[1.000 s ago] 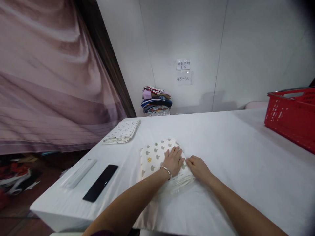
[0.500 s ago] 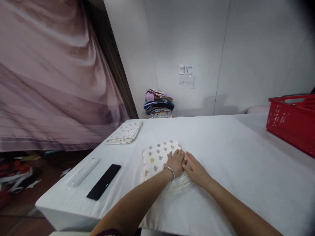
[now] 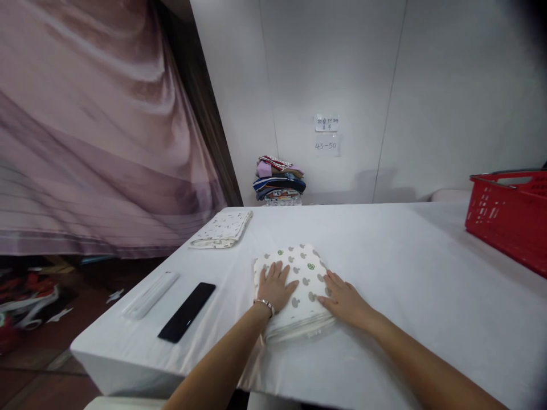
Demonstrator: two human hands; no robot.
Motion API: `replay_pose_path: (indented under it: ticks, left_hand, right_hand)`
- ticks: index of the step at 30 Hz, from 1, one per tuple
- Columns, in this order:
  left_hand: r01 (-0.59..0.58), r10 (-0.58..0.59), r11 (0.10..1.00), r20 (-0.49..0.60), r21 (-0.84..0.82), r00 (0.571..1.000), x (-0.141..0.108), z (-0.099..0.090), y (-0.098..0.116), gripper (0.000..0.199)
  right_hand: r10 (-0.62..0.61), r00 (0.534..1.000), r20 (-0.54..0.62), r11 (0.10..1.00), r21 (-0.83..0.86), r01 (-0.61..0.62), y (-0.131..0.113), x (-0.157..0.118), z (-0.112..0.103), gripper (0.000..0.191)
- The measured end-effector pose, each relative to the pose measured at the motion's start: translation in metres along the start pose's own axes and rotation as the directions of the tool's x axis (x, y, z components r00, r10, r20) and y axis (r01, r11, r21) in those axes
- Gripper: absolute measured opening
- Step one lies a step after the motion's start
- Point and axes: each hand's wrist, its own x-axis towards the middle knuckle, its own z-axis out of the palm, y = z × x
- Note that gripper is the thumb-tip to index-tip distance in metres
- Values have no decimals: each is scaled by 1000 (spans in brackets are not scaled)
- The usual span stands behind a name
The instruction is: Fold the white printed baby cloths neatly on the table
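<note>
In front of me a folded white cloth (image 3: 304, 285) with grey and green mushroom-like prints lies on the white-covered table (image 3: 384, 256). My left hand (image 3: 277, 285) rests flat on its left part, fingers spread, a bracelet at the wrist. Along the right edge of the cloth lies my right hand (image 3: 345, 300), its fingers stretched out and touching the fabric. Neither hand grasps anything. The near edge of the cloth shows several stacked layers.
Another folded patterned cloth (image 3: 223, 229) lies at the far left of the table. Nearer are a black flat object (image 3: 187, 312), like a phone, and a pale long object (image 3: 151, 295). A red basket (image 3: 508, 219) stands at right; folded clothes (image 3: 280, 183) are piled beyond the far edge.
My left hand has moved left across the cloth, away from my right hand, and lies flat. The cloth's right part now shows flat; my right hand has shifted slightly right and downward.
</note>
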Motion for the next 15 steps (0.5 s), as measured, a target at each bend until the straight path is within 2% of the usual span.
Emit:
replay_pose_path:
  ticks: [3,5,8,10,12,15]
  left_hand:
    - [4,-5,1000,-29,-16,1000,0,8,1,70]
    - [5,-6,1000,-45,-18,999,1,8,4,69]
    - [3,-4,1000,-60,-13,998,1,8,5,67]
    - [-5,4,1000,-62,-14,998,-1,8,4,67]
    - [-18,17,1000,-66,-19,998,-2,9,2,67]
    - [-28,25,999,-84,-38,996,-4,12,2,65]
  right_hand:
    - [-4,999,-45,997,-75,0,-21,15,-11,75]
    - [-87,992,-89,991,-107,77,-38,32,-15,74]
    - [-196,977,-79,974,-129,185,-53,65,-14,74]
    - [-168,984,-66,977,-142,157,-50,85,-10,74]
    - [-81,995,-60,987,-143,71,-38,100,-6,75]
    - [-14,998,-59,991,-137,5,-20,110,1,75]
